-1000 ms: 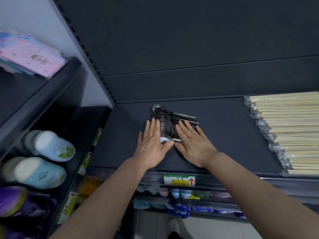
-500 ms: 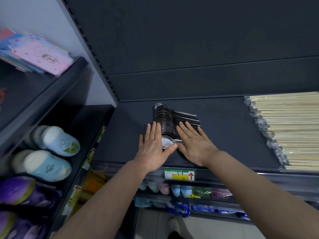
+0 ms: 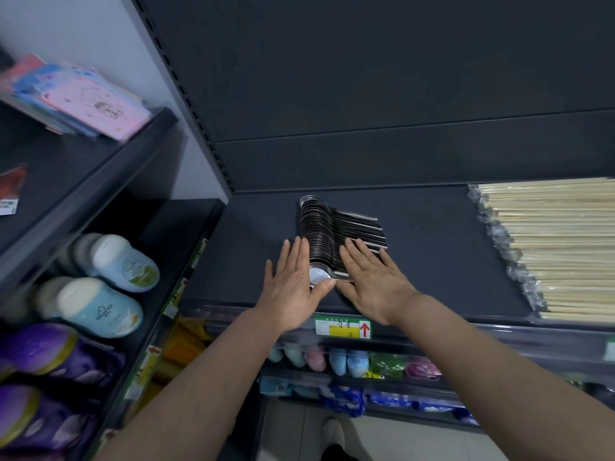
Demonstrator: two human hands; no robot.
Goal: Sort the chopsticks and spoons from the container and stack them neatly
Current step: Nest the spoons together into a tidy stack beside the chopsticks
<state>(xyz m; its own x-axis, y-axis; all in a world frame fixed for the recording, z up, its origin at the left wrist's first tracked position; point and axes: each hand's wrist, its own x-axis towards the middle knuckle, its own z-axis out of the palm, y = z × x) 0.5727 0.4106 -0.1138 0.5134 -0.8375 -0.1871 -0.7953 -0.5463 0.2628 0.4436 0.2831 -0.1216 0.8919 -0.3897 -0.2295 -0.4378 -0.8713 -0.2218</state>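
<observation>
shelf (image 3: 432, 261): dark, with the spoon stack (image 3: 332, 234) carried on it.
chopsticks (image 3: 559, 247): wrapped bundle, laid well right of the spoon stack.
spoon stack: nested row, handles pointed right.
left hand (image 3: 293, 289): flat, fingers straight, pressed against the spoon stack's left.
right hand (image 3: 374, 282): flat, laid on its handles.

— How many hands by the spoons (image 3: 319, 227)?
— Two: left hand (image 3: 293, 291) and right hand (image 3: 372, 287); one nested row of spoons between them, too many to count.
— Elsewhere?
— One wrapped chopstick bundle (image 3: 559, 247) right of the spoons; one price label (image 3: 342, 329) below them.
</observation>
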